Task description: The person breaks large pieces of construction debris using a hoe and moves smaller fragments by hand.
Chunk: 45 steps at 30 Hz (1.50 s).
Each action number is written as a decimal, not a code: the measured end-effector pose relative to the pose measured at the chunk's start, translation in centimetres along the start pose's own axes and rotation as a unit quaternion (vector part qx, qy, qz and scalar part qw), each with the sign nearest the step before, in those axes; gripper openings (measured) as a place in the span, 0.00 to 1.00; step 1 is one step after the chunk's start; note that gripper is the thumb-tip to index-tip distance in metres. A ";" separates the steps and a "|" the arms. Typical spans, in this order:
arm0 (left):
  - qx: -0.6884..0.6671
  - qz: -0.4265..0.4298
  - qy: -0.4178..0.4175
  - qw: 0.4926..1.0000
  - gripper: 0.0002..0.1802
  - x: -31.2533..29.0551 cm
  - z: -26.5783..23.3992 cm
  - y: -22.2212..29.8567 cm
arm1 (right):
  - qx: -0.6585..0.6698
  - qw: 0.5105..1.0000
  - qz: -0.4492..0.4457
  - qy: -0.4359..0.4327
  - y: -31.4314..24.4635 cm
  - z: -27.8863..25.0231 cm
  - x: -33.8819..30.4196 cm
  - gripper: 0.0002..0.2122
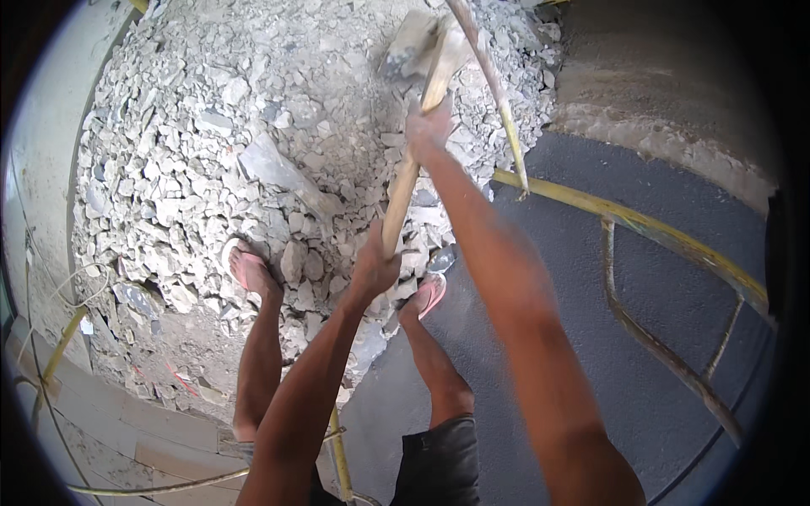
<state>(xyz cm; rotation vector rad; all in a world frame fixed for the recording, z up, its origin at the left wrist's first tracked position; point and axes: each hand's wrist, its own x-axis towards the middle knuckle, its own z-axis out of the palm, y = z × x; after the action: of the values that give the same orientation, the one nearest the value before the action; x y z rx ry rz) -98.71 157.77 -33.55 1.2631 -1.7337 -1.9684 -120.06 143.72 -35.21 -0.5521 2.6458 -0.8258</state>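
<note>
My right hand (429,126) is closed around the upper part of the wooden handle of a hoe-like tool (401,198). Closer to me, my left hand (375,270) grips the handle's lower end. The tool slants up and away over a heap of broken pale rubble (194,177). Its broad grey head (411,46) is blurred by motion, so its exact shape is hard to make out.
My feet, in pink flip-flops (432,295), stand at the heap's near edge. A yellow metal frame (641,221) lies on the dark grey floor (582,278) at right. A thin pole (489,72) crosses the heap's far right. At left runs a pale wall (51,126).
</note>
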 end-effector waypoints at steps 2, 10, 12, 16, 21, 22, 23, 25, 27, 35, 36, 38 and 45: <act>0.030 0.003 0.012 0.999 0.34 4.2 4.0 -0.5 | -0.037 0.999 0.035 -0.007 2.0 -1.1 3.9 0.22; 0.064 -0.066 -0.063 0.994 0.19 11.3 15.0 -8.3 | -0.157 0.985 0.068 0.011 14.9 -2.9 10.9 0.24; 0.024 -0.087 -0.064 0.994 0.20 11.3 14.7 -8.7 | -0.166 0.984 0.042 -0.055 15.8 -2.3 11.3 0.22; 0.020 -0.091 -0.074 0.993 0.17 9.4 19.1 -4.9 | -0.217 0.968 -0.048 -0.113 20.9 -5.4 15.4 0.18; 0.062 -0.155 -0.089 0.982 0.16 -0.3 15.2 -5.1 | 0.018 0.994 0.100 -0.032 21.8 -5.8 5.1 0.26; 0.071 -0.175 -0.076 0.979 0.16 -2.0 14.1 -5.8 | 0.058 0.988 0.133 -0.055 21.1 -5.5 2.6 0.27; 0.080 -0.196 -0.099 0.972 0.17 -3.4 14.0 -5.4 | 0.078 0.983 0.158 -0.061 21.5 -6.3 1.3 0.27; 0.063 -0.191 -0.107 0.974 0.18 -5.8 15.9 -4.0 | 0.082 0.991 0.102 -0.025 25.1 -8.5 0.2 0.24; 0.065 -0.203 -0.102 0.972 0.19 -8.3 16.1 -3.9 | 0.086 0.996 0.030 -0.003 26.2 -9.0 -1.6 0.20; 0.044 -0.185 -0.062 0.980 0.21 -13.0 15.2 -6.3 | 0.087 0.979 0.166 -0.076 22.9 -9.4 -7.3 0.24; 0.048 -0.206 -0.076 0.974 0.21 -12.4 14.0 -7.2 | 0.097 0.979 0.161 -0.082 21.1 -8.8 -7.5 0.24; 0.066 -0.221 -0.081 0.970 0.24 -10.4 11.8 -7.7 | 0.096 0.958 0.249 -0.106 17.9 -7.3 -8.0 0.23; 0.033 -0.196 -0.016 0.980 0.19 -4.9 9.6 -9.5 | -0.002 0.998 0.011 -0.058 12.6 -0.4 -5.5 0.21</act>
<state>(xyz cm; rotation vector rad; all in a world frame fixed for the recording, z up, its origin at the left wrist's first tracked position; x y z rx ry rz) -99.22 170.31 -40.56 1.7178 -1.6774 -2.1574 -118.78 155.88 -41.38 -0.5539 2.5449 -0.7582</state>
